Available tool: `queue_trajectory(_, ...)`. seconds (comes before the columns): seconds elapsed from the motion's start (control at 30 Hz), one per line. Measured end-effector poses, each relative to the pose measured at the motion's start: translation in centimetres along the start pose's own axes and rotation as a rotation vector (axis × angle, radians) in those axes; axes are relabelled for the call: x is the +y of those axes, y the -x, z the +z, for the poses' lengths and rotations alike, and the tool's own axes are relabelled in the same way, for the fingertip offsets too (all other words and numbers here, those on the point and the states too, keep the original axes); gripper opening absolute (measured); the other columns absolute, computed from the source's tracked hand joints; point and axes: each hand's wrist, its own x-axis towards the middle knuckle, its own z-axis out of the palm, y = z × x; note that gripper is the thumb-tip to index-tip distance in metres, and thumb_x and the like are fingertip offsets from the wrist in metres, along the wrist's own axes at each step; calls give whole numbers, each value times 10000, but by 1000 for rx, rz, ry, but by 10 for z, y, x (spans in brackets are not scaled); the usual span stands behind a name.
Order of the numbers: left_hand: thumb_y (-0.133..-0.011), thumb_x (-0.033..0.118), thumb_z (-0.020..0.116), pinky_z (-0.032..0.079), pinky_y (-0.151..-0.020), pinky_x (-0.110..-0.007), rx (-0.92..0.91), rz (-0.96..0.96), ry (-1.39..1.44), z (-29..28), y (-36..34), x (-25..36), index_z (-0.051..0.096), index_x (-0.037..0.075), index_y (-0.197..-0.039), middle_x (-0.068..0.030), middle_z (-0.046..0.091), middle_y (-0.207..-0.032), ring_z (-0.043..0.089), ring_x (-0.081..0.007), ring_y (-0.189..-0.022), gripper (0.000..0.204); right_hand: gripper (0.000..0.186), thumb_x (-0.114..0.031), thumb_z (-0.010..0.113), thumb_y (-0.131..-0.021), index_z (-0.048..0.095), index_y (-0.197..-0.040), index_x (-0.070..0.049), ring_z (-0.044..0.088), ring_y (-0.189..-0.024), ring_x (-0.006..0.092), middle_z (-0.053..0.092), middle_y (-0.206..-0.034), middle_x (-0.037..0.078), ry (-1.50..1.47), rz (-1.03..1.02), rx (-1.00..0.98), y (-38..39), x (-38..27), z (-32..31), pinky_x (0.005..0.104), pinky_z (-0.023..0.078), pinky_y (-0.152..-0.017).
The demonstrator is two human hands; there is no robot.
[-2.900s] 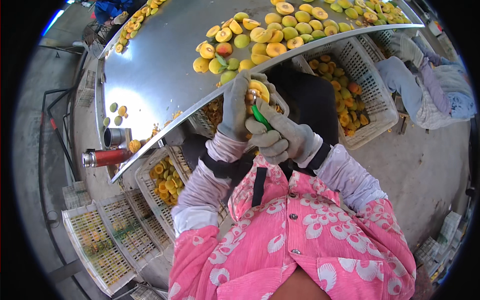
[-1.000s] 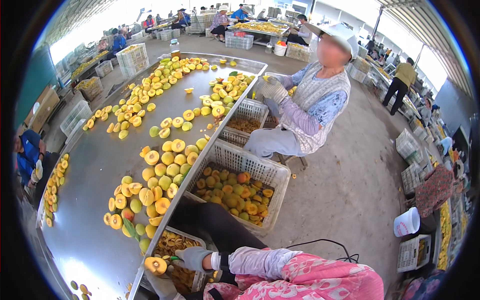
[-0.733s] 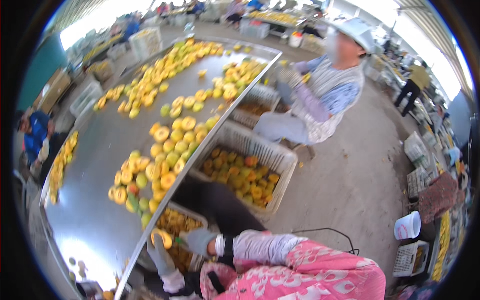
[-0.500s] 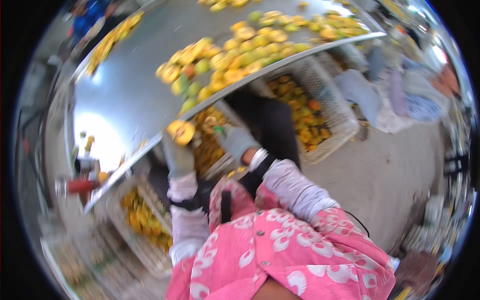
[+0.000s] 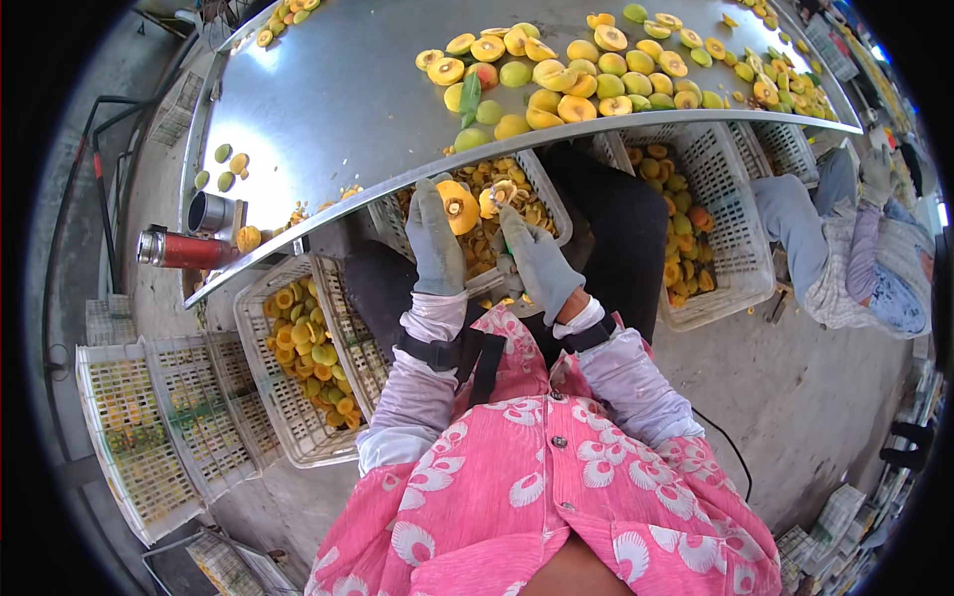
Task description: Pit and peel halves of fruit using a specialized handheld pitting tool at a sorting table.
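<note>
My left hand (image 5: 438, 234) in a grey glove is closed on a yellow fruit half (image 5: 459, 209), its cut face up. Just right of it, my right hand (image 5: 538, 256), gloved alike, grips a green-handled tool (image 5: 509, 232), mostly hidden by the fingers; at its upper end is a pale yellow piece of fruit (image 5: 494, 199). Below both hands stands a crate (image 5: 550, 184) holding many scraps and pieces. Beyond them, several halved and whole fruits (image 5: 578, 81) with a green leaf (image 5: 471, 98) lie on the metal table (image 5: 328, 99).
A red thermos (image 5: 184, 252) and steel cup (image 5: 211, 214) stand at the table's left corner. Crates of fruit (image 5: 256, 368) (image 5: 745, 238) flank my legs (image 5: 626, 248). Stacked crates (image 5: 159, 437) lie lower left. A co-worker (image 5: 845, 258) sits at the right.
The view has swung back down from the co-worker to my hands. Compared with the oldest frame, my hands have moved apart, the fruit half in the left, the tool in the right.
</note>
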Motion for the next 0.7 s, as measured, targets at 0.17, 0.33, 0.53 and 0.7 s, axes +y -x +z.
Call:
queue_trajectory(0.17,-965,280,585,501,-780,-252,76,81,-254,11,2,-1,576,7,-1130,-45,624,-980,584,-108,-872,319,468,-517,498,-962,529,-788,-84,360,-403,75,445,-570,-23,22,-149,8,-3,6,11,243,292,-367)
queue_trajectory(0.33,-965,259,583,508,-748,-243,-73,103,-236,13,-11,-3,543,12,-1200,-60,616,-1031,587,-113,-877,343,464,-556,434,-974,473,-828,-117,306,-438,46,387,-584,-65,-204,54,-436,3,-4,4,218,253,-387)
queue_trajectory(0.53,-948,319,477,430,-564,-286,-285,-199,-75,-41,-27,-42,522,61,-1024,1,513,-780,481,-113,-627,273,363,-499,389,-994,494,-907,-163,330,-429,67,369,-607,-85,-219,87,-721,-16,-2,2,241,277,-360)
queue_trajectory(0.7,-959,584,401,297,-496,-330,-475,-239,-199,-67,-17,-5,386,97,-817,-10,321,-626,320,-153,-536,507,400,-567,457,-958,534,-901,-179,285,-408,43,354,-560,-81,-567,290,-778,-30,5,12,201,224,-348)
